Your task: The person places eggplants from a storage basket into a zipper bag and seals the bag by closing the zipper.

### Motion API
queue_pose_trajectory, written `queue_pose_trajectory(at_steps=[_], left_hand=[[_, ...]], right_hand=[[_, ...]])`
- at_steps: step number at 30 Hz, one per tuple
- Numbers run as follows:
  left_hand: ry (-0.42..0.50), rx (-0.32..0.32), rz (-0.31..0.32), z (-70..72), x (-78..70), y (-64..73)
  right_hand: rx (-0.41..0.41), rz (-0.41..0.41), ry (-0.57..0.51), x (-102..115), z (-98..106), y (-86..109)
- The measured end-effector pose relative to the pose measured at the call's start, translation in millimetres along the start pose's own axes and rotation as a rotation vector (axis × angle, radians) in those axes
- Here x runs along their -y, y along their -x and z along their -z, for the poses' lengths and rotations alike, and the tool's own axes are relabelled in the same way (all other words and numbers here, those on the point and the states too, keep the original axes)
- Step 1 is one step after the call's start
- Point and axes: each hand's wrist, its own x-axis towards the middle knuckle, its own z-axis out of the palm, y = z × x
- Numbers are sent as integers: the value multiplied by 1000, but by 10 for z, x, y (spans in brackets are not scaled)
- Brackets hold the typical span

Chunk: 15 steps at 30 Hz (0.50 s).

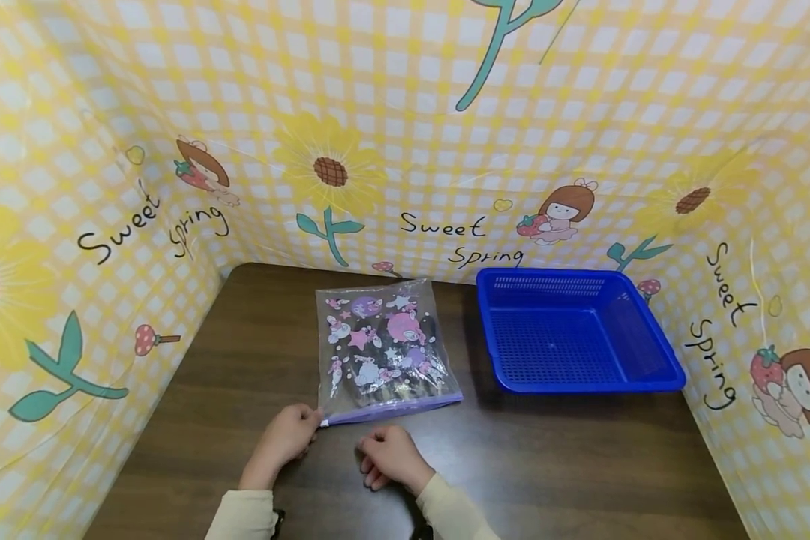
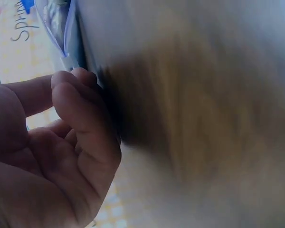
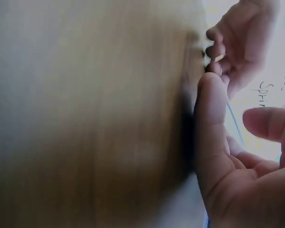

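A clear zipper bag printed with pink and purple cartoon figures and stars lies flat on the table, its purple zip strip toward me. My left hand pinches the strip's left corner, right by the white slider. In the left wrist view the purple edges spread apart above the slider, and thumb and fingertips meet just below it. My right hand rests near the table below the strip, fingers loosely curled, holding nothing. The right wrist view shows its thumb apart from the fingers.
A blue plastic basket with a perforated bottom stands to the right of the bag. Yellow checked cloth with sunflowers and lettering surrounds the dark wooden table at the back and sides.
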Motion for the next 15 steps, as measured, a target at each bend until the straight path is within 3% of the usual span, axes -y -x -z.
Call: queue_pose_trajectory(at_steps=[3, 6, 11, 15], left_hand=[[139, 29, 10, -37, 8, -9], [196, 28, 15, -61, 9, -3], [207, 17, 6, -68, 13, 2], [179, -7, -34, -60, 3, -6]], right_hand=[[49, -65, -160, -38, -109, -43], [99, -109, -272, -70, -219, -74], [136, -138, -447, -45, -419, -97], [99, -151, -631, 32, -586, -125]])
